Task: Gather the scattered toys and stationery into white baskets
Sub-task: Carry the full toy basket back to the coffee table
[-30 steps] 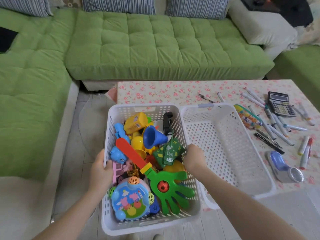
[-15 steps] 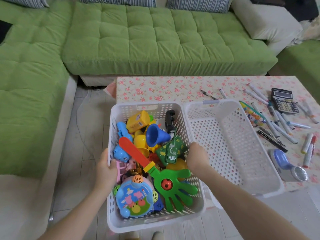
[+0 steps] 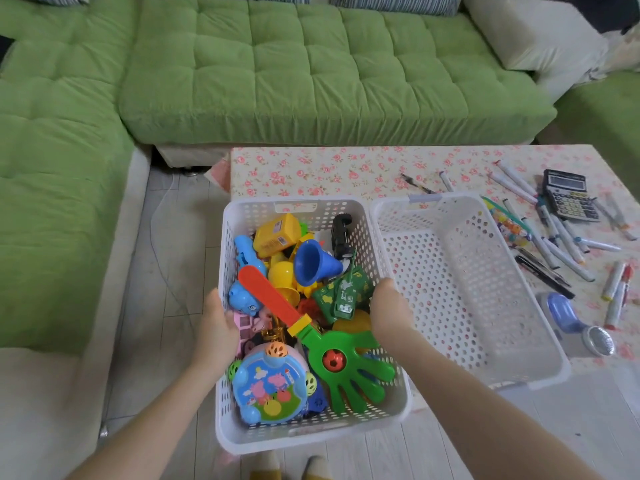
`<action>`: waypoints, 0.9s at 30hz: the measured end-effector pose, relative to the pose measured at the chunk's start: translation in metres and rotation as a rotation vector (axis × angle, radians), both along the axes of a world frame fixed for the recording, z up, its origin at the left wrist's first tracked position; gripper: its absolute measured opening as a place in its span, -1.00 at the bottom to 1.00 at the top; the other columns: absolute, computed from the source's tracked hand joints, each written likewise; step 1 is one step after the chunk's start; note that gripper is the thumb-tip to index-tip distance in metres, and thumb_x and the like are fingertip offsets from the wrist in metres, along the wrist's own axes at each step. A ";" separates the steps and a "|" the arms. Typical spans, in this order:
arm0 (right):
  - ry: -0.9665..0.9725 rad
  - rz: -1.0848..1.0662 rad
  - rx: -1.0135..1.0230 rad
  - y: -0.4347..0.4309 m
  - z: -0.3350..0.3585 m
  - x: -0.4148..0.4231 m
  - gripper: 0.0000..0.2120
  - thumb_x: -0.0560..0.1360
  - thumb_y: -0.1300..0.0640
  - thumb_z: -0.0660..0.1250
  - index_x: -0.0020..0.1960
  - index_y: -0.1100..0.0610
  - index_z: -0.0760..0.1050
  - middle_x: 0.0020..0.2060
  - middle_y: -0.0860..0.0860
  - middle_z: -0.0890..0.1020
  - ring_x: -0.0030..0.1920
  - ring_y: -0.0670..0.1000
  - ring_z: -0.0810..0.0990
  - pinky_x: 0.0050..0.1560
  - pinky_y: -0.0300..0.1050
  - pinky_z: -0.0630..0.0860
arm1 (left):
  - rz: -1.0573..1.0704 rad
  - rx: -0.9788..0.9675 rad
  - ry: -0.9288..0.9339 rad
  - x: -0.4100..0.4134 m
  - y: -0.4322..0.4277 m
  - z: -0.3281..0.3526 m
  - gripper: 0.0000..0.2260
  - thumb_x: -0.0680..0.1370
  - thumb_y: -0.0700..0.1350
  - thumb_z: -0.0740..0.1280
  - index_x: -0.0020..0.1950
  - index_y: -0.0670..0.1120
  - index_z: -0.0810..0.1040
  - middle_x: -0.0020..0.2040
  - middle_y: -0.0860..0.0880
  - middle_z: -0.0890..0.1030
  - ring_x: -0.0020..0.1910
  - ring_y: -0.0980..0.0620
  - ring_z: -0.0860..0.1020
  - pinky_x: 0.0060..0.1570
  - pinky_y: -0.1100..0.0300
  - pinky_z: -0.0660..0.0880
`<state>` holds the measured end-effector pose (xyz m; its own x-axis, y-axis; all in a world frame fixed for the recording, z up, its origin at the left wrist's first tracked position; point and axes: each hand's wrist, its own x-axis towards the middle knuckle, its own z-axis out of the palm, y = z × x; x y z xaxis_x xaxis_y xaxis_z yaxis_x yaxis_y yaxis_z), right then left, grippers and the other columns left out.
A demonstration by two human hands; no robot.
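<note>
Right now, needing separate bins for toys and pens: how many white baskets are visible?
2. The toy-filled basket is held by the left hand and right hand; the empty basket sits on the table beside it.

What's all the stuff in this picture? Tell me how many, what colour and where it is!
toy basket: one, white, at the table's near-left corner, full of toys
empty basket: one, white, on the table, right of the toy basket
hand clapper: one, green with red handle, in the toy basket
horn: one, blue, in the toy basket
tank: at least one, green, in the toy basket
markers: many, mostly white, scattered on the table's right side
calculator: one, black, table's far right
pencil case: one, colourful, beside the empty basket
table: one, pink floral cloth
sofa: one, green, behind the table
left hand: grips the toy basket's left rim
right hand: grips its right rim
</note>
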<state>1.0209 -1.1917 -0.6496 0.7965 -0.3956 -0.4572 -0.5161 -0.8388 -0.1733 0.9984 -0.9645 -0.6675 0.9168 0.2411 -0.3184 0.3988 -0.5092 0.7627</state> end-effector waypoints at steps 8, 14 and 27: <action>0.041 -0.132 0.293 -0.009 0.017 0.001 -0.72 0.57 0.33 0.05 0.26 0.34 0.28 0.17 0.27 0.48 0.18 0.24 0.47 0.11 -0.02 0.41 | -0.032 -0.062 0.208 0.003 0.008 0.006 -0.76 0.61 -0.19 0.09 0.27 -0.20 0.29 0.06 -0.14 0.49 -0.06 -0.10 0.51 -0.14 0.05 0.49; 0.047 -0.150 0.336 -0.014 0.066 -0.015 -0.60 0.60 0.29 -0.01 0.42 0.29 0.18 0.34 0.25 0.37 0.29 0.21 0.40 0.19 -0.04 0.39 | 0.002 -0.064 0.347 -0.004 0.010 0.047 -0.83 0.61 -0.09 0.14 0.10 -0.18 0.37 0.05 -0.21 0.56 -0.05 -0.12 0.53 -0.12 0.07 0.49; 0.032 -0.074 0.367 -0.041 0.195 -0.052 -0.57 0.59 0.17 0.11 0.44 0.24 0.21 0.31 0.19 0.42 -0.01 0.13 0.55 -0.04 -0.08 0.49 | -0.135 0.007 0.315 -0.003 -0.022 0.174 -0.85 0.57 -0.19 0.21 0.10 -0.19 0.48 -0.08 -0.15 0.51 -0.16 -0.10 0.49 -0.20 0.18 0.33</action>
